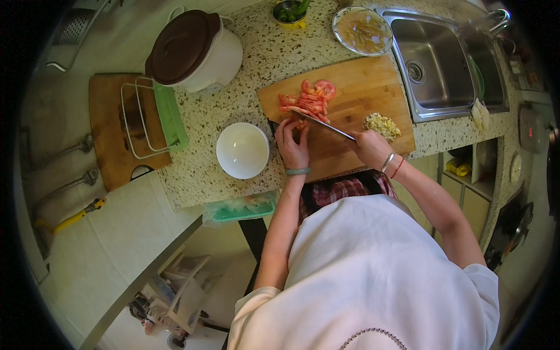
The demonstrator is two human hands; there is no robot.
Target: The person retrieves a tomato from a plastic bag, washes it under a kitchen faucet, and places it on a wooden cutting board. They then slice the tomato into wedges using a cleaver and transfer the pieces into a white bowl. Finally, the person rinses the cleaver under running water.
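Observation:
My right hand is closed round the handle of a kitchen knife. The blade reaches left across the wooden cutting board to the cut tomato. With bent fingertips my left hand presses a piece of tomato just on the near side of the blade. Beyond the knife lies a heap of red tomato slices, with one round slice at its far right. Chopped pale bits, perhaps garlic, are piled on the board beside my right hand.
Left of the board stands a white bowl. A lidded rice cooker and a green rack are farther left. At the back are a yellow bowl of greens and a patterned plate. The steel sink borders the right.

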